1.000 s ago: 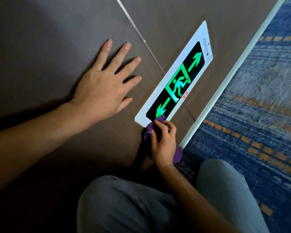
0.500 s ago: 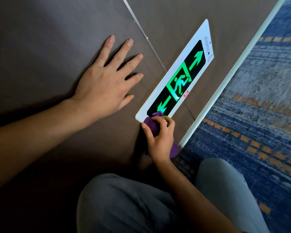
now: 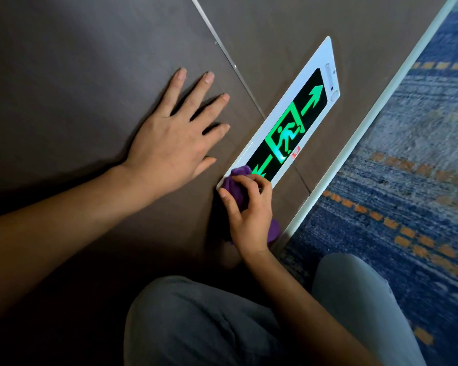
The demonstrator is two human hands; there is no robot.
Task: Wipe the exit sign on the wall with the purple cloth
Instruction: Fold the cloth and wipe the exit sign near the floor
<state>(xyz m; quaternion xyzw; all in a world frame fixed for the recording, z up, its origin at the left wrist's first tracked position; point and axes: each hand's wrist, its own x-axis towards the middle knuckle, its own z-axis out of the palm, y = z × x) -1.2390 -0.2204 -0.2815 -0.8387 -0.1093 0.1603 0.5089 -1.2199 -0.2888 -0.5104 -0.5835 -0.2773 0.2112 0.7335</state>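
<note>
The exit sign [image 3: 288,130] is a white-framed black panel with a glowing green running figure and two arrows, set low on the brown wall. My right hand [image 3: 249,210] is shut on the bunched purple cloth [image 3: 236,184] and presses it on the sign's near corner, covering part of the near arrow. A fold of the cloth hangs out below my palm. My left hand [image 3: 172,143] lies flat on the wall beside the sign, fingers spread, holding nothing.
A pale baseboard strip [image 3: 360,143] runs along the wall's foot, next to a blue carpet [image 3: 407,180] with orange dashes. A thin metal seam [image 3: 228,56] crosses the wall panels. My grey-trousered knees [image 3: 222,320] fill the bottom of the view.
My right hand has slid the cloth up from just below the sign's near corner onto the corner and the near arrow. My left hand stays flat on the wall.
</note>
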